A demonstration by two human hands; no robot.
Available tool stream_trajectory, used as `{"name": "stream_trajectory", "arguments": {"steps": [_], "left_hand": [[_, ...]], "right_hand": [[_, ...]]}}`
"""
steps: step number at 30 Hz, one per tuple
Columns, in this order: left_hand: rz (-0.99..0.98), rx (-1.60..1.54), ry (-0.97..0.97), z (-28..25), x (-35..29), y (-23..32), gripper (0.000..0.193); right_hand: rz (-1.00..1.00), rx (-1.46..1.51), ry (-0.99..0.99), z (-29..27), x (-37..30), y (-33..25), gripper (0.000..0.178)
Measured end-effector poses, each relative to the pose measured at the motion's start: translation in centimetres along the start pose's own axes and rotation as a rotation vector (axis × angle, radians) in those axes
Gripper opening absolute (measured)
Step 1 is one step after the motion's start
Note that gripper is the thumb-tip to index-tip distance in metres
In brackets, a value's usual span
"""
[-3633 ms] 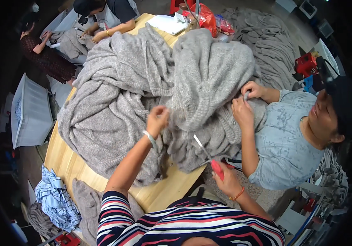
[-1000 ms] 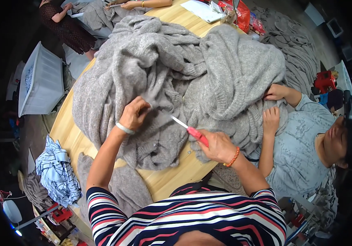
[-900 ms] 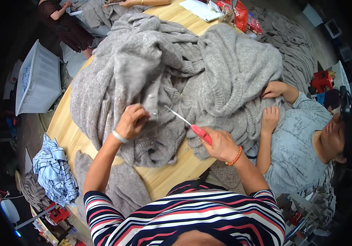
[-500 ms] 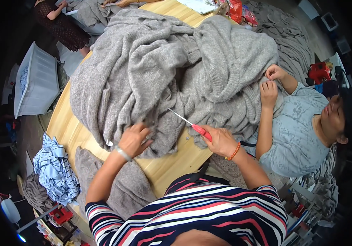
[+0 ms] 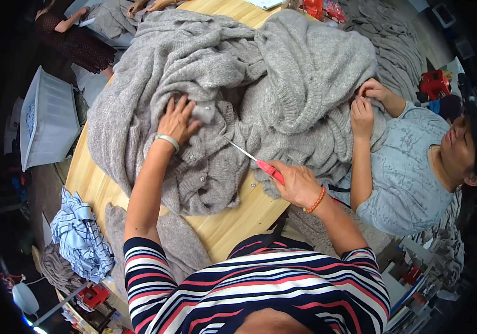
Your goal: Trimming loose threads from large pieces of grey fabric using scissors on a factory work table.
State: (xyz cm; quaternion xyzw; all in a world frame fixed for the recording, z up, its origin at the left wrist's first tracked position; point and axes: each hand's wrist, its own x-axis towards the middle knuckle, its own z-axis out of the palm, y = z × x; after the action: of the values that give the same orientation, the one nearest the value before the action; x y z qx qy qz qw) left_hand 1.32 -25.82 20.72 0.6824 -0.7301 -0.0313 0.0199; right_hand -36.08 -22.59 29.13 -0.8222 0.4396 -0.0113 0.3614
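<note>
A large heap of grey knitted garments [image 5: 132,111] covers much of the table in front of me. My left hand [image 5: 178,121], with a pale bangle at its wrist, lies on the knit at the left of the heap, fingers spread. In my right hand [image 5: 298,182] is a red-handled tool [image 5: 270,171] with a slim pointed metal blade; it looks like closed scissors. Its tip points up and left at the knit near the heap's middle. Small shiny spots, perhaps buttons, show on the knit near my left hand and lower down.
On the right, a co-worker [image 5: 399,172] has both hands at the heap's right edge. The light wooden table [image 5: 233,234] bears another grey knitted piece [image 5: 185,242] near me. A blue-and-white cloth bundle [image 5: 80,236] and a white bin [image 5: 52,119] stand left. Another person [image 5: 74,42] is far left.
My left hand has moved up and forward from the heap's near edge onto the knit, and the near folds lie differently. My right hand still holds the red-handled tool, slightly shifted.
</note>
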Motion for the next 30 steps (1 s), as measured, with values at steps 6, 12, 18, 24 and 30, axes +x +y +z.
{"name": "stream_trajectory", "arguments": {"steps": [6,12,18,24,30], "left_hand": [[0.113,0.123,-0.128,1.5,-0.5,2.0,0.064],[0.011,-0.152,-0.368,3.9,0.4,1.5,0.067],[0.171,-0.018,-0.277,5.2,1.0,2.2,0.068],[0.120,-0.084,-0.284,6.9,-0.7,3.1,0.061],[0.193,-0.068,-0.208,3.2,-8.4,5.8,0.066]], "right_hand": [[-0.003,-0.045,-0.070,-1.0,3.2,-0.8,0.031],[-0.020,-0.122,-0.076,-0.7,4.1,0.1,0.030],[0.075,-0.084,-0.067,-1.2,4.3,0.0,0.029],[-0.024,-0.128,-0.169,-0.7,2.7,-0.5,0.032],[-0.035,-0.059,-0.224,-0.8,-0.5,-0.7,0.032]]}}
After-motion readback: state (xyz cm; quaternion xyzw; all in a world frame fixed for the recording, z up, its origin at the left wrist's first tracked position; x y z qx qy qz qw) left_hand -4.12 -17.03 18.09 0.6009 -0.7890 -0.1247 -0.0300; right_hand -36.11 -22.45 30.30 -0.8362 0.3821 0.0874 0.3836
